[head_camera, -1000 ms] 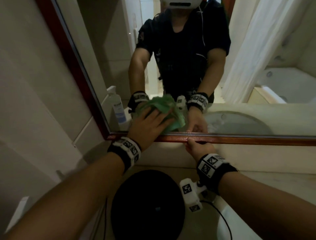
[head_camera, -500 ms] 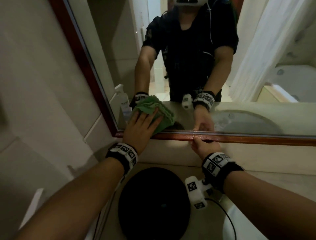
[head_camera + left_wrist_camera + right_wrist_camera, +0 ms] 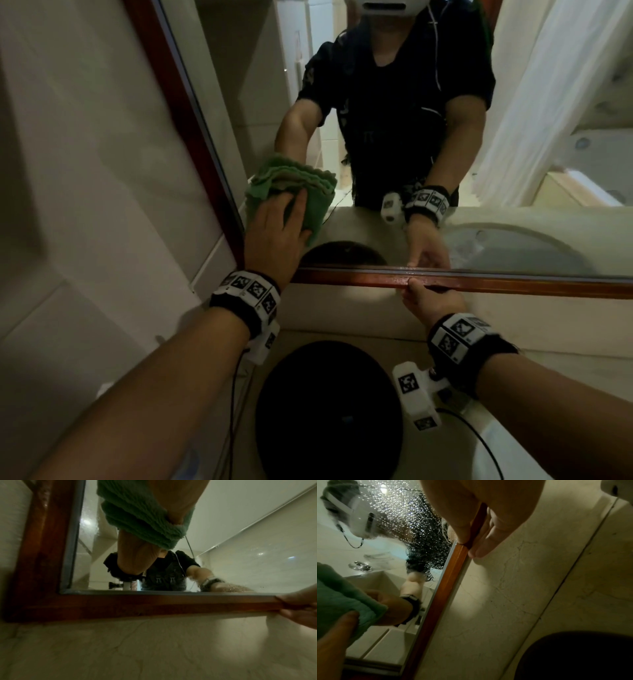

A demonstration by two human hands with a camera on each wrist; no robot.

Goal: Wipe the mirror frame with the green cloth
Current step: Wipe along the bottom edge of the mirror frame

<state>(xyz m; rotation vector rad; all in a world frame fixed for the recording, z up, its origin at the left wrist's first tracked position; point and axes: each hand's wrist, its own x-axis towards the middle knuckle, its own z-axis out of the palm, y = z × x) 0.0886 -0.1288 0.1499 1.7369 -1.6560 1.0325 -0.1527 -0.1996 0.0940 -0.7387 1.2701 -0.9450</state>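
Counter (image 3: 565,346) of pale stone lies nearest, carrying a round black object (image 3: 329,407) just below the mirror frame (image 3: 479,282). Above it, the right hand (image 3: 430,301) has its grip clamped on the frame's bottom rail: the right wrist view shows the thumb on the glass-side edge and the fingers (image 3: 488,543) curled under the rail against the wall. To the left of that hand, near the frame's lower left corner, the left hand (image 3: 274,233) presses the green cloth (image 3: 291,192) flat against the glass, fingers spread over the folded layers and the thumb tucked round the cloth's lower edge, so this grip holds the cloth. The cloth sits just beside the frame's left upright and above the bottom rail; whether it touches the wood cannot be told. The glass (image 3: 412,524) near the right hand is speckled with water drops. Farther back, the mirror reflects the person in a dark shirt, a white curtain (image 3: 548,85) and a bathtub (image 3: 582,192).
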